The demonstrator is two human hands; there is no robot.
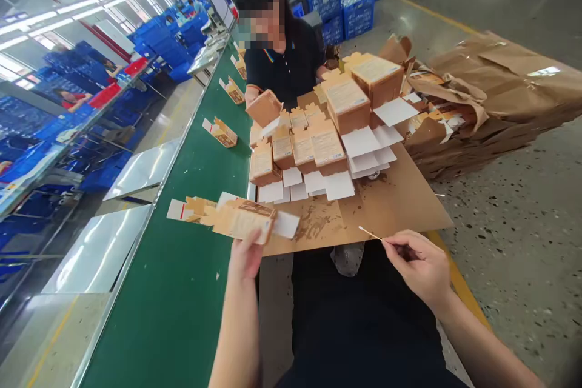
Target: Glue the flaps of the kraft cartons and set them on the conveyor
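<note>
My left hand (248, 254) grips a brown-and-white carton (243, 220) with open end flaps, held over the edge where the green belt meets the cardboard-covered table. Just beyond it, another carton (193, 209) lies on the belt, partly overlapped in view. Between the thumb and fingers of my right hand (416, 264) is a thin cotton swab (370, 233), its white tip pointing left over the near table edge. Several open cartons (325, 145) with white flaps stand grouped on the cardboard sheet (386, 206), ahead of both hands.
A person (286, 66) across the table has a hand at a carton (264, 108). More cartons (220, 132) sit along the green belt (182, 291) on the left. Brown wrapping paper (500, 73) covers a stack at right. Blue crates (357, 12) stand behind.
</note>
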